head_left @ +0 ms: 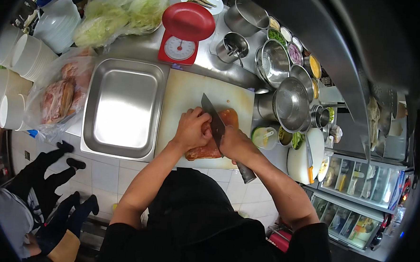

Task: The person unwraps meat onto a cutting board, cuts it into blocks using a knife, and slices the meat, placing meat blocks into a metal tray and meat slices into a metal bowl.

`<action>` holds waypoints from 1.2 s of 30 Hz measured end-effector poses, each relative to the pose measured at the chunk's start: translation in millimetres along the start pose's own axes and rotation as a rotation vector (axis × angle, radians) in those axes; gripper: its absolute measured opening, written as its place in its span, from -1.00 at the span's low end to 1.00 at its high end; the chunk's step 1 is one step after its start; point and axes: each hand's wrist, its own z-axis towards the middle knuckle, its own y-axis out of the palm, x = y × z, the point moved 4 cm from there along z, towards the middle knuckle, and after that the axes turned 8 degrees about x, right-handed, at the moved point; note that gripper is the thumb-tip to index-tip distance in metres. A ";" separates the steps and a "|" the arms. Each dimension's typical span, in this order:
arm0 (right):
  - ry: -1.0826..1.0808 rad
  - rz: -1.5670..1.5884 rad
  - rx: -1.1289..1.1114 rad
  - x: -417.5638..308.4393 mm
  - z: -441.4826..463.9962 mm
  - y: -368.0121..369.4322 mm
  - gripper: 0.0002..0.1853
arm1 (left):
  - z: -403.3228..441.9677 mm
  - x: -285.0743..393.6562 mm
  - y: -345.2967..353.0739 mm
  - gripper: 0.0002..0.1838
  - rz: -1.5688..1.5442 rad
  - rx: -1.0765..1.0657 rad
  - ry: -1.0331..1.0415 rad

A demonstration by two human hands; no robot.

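Black clothing point(191, 215) fills the foreground. On the counter point(122, 46), reddish meat point(204, 152) lies on a cutting board point(188, 85). The right hand's point(235, 144) grip closes round a knife point(207, 104); the left hand point(191, 130) curls beside the blade, its hold unclear. Slicing appears underway; another stroke would call for a steadied piece. A plastic bag point(78, 112) contains raw meat point(55, 101); small bowls hold chopped greens point(276, 36) and purple slices point(295, 54).
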 end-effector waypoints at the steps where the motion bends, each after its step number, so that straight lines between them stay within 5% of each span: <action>1: -0.008 0.046 0.026 -0.5 -1.8 0.7 -0.74 | -0.9 -1.3 -0.2 -0.66 -0.008 0.000 -0.006; 3: -0.007 0.086 0.053 11.1 0.8 22.5 -0.74 | -0.1 -1.3 -0.6 -0.66 -0.024 0.000 0.003; 6: -0.438 -0.064 0.637 41.7 44.7 81.4 -0.72 | 1.8 0.7 -2.6 -0.67 -0.019 -0.004 -0.026; 8: -0.477 -0.145 0.975 36.0 48.8 105.4 -0.70 | 3.4 1.7 -2.3 -0.67 -0.033 0.053 0.005; 12: -0.348 -0.094 0.742 50.2 59.1 111.3 -0.71 | 7.5 4.6 -2.6 -0.63 -0.001 0.073 0.032; 17: -0.369 0.088 0.719 36.1 45.8 65.5 -0.74 | -3.5 7.9 1.2 -0.61 0.091 0.082 0.027; 20: -0.366 -0.058 0.559 22.6 2.6 25.6 -0.81 | -5.9 7.4 3.8 -0.61 0.115 0.098 0.035; 22: -0.186 0.037 0.136 32.4 -29.7 23.8 -0.80 | -5.7 9.1 5.7 -0.61 0.125 0.094 0.063; 28: -0.183 0.078 0.469 80.5 -4.3 134.6 -0.74 | -7.6 8.9 9.0 -0.60 0.163 0.070 0.051; 34: -0.299 0.163 0.545 111.2 7.5 125.7 -0.74 | -8.7 19.2 14.1 -0.51 0.214 0.026 0.094; 36: -0.364 0.114 0.557 122.8 14.6 112.1 -0.73 | -17.2 4.6 0.5 -0.51 0.365 -0.020 -0.149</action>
